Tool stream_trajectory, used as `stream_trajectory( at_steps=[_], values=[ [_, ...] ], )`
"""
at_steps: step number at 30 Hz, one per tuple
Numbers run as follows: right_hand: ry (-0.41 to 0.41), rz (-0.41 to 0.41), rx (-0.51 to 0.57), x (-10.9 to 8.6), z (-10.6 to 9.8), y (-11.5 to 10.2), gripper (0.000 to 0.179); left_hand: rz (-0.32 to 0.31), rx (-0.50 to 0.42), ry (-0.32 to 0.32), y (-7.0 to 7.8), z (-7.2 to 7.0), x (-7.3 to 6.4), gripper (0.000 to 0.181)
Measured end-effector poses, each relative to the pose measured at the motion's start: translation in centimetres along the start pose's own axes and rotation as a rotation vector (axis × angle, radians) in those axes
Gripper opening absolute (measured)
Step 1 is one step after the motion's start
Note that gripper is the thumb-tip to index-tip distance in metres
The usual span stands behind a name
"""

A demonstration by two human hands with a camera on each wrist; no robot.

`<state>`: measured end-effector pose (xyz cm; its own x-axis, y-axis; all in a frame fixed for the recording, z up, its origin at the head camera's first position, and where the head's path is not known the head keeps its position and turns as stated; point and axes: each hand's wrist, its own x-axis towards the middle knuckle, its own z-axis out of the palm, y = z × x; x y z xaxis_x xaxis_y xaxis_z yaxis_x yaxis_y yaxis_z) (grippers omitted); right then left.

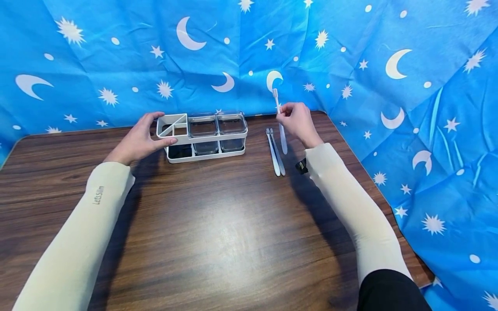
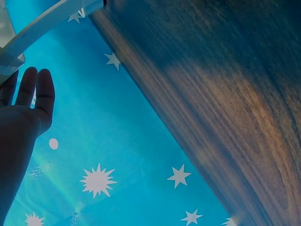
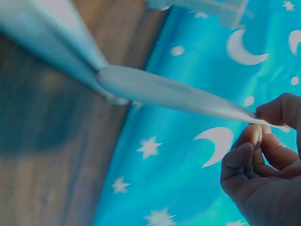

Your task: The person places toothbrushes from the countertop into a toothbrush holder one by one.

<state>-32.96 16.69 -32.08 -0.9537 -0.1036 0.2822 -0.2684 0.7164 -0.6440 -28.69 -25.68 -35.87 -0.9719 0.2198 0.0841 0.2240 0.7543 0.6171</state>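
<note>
My right hand (image 1: 298, 123) pinches a white toothbrush (image 1: 282, 138) between thumb and fingers. It stands upright, with its bristle head at the top and its handle pointing down; the right wrist view shows the handle (image 3: 160, 92) close up. To its left, two more toothbrushes (image 1: 275, 155) lie side by side on the table. My left hand (image 1: 136, 140) holds the left end of a white two-tier toothbrush holder (image 1: 206, 139), thumb along the front and fingers behind. Divided slots fill the holder's upper left; clear cups (image 1: 232, 124) sit in the rest.
The dark wood table (image 1: 218, 216) runs back to a blue curtain (image 1: 241, 52) with moons and stars. The curtain also lines the right side. A small black object (image 1: 301, 166) shows at the right wrist.
</note>
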Motion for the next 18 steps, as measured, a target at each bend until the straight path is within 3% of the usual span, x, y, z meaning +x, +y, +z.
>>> stream_trajectory(
  at_steps=[9, 18],
  values=[
    [0.028, -0.105, 0.068, -0.3, -0.5, -4.2, 0.009, -0.007, -0.004, 0.006, -0.2, 0.1, 0.0, 0.099],
    [0.027, -0.168, 0.133, -0.5, -0.5, -6.4, 0.010, -0.013, -0.047, 0.002, -0.2, 0.1, -0.1, 0.100]
  ],
)
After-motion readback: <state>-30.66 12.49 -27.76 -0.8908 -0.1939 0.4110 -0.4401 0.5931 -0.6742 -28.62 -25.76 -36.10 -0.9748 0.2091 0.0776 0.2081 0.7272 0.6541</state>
